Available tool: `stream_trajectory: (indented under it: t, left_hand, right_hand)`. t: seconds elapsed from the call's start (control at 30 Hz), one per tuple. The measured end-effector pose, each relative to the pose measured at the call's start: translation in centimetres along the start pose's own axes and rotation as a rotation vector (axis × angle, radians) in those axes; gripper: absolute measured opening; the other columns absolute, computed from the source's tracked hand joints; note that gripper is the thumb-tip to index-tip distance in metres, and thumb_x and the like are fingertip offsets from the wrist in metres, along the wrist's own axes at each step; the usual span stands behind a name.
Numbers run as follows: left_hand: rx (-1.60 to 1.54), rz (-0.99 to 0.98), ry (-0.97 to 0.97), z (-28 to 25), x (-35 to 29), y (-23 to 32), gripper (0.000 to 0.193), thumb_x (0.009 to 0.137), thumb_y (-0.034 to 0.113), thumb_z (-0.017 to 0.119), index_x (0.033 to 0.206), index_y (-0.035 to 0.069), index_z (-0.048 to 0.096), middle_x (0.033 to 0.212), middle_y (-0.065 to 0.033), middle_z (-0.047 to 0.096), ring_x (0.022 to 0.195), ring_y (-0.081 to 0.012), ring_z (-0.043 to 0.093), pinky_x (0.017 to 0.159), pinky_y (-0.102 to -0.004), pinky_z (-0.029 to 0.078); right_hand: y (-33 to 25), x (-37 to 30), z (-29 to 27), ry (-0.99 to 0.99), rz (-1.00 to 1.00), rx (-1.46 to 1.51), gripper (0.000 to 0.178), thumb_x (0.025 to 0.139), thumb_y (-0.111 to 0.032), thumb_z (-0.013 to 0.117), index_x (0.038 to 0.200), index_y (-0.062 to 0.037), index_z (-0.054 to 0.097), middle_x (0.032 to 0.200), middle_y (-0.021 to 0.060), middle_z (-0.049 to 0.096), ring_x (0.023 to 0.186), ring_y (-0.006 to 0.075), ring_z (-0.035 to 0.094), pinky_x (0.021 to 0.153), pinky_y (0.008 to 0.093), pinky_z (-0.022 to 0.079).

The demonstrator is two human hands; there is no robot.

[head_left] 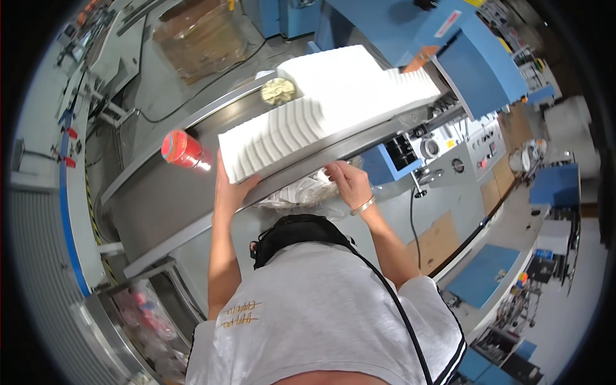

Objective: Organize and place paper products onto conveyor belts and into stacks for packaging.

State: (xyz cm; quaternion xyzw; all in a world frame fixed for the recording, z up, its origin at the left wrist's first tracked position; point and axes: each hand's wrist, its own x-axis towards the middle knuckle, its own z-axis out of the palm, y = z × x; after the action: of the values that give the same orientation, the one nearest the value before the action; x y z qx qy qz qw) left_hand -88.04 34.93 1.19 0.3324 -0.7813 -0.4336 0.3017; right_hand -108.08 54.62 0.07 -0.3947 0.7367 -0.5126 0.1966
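Observation:
A long row of white, soft-looking folded sheets in wavy stacks lies along a metal trough. My left hand cups the near left corner of this row, fingers along its end and thumb on its front side. By the trough's near edge, my right hand has its fingers curled and pinched; whatever is between them, if anything, is too small to make out. Crumpled clear plastic lies below the edge, close to that hand. A red cylindrical tub is in the trough left of the stacks.
Behind the row sits a round pale-yellow item. The metal trough extends left. Blue machinery stands at the right end, with a panel of knobs below it. A cardboard box wrapped in plastic rests on the floor beyond.

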Motion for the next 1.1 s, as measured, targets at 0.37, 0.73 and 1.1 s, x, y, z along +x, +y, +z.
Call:
stream_trajectory:
  t: [0.37,0.73,1.1]
  left_hand:
    - [-0.218,-0.279,-0.089,-0.7,-1.1,-4.0,0.074,0.086,0.03,0.059,0.142,0.001,0.022,0.137,-0.0178,0.037,0.125,-0.0265,0.037,0.104,-0.0362,0.029]
    - [-0.344,-0.203,0.072,0.5,-2.1,-4.1,0.069,0.089,0.033,0.054,0.141,-0.003,0.026,0.136,-0.0156,0.038,0.124,-0.0234,0.037,0.104,-0.0343,0.027]
    - [-0.276,-0.138,0.15,0.7,-2.5,-3.3,0.064,0.089,0.026,0.056,0.14,-0.004,0.029,0.134,-0.0162,0.041,0.12,-0.0232,0.041,0.102,-0.0336,0.03]
  right_hand:
    - [6.2,7.8,-7.9,0.644,0.071,-0.061,0.048,0.083,-0.016,0.06,0.125,0.0014,0.046,0.107,0.0185,0.059,0.076,0.0201,0.059,0.072,0.0318,0.048]
    - [6.2,9.0,-9.2,0.568,-0.023,-0.387,0.043,0.083,-0.01,0.054,0.125,-0.0055,0.049,0.108,0.022,0.057,0.089,0.0357,0.058,0.08,0.0411,0.047]
    - [5.0,9.1,-9.3,0.578,-0.076,-0.567,0.037,0.084,-0.009,0.054,0.12,-0.0057,0.052,0.108,0.0181,0.059,0.096,0.0366,0.057,0.082,0.0426,0.048]
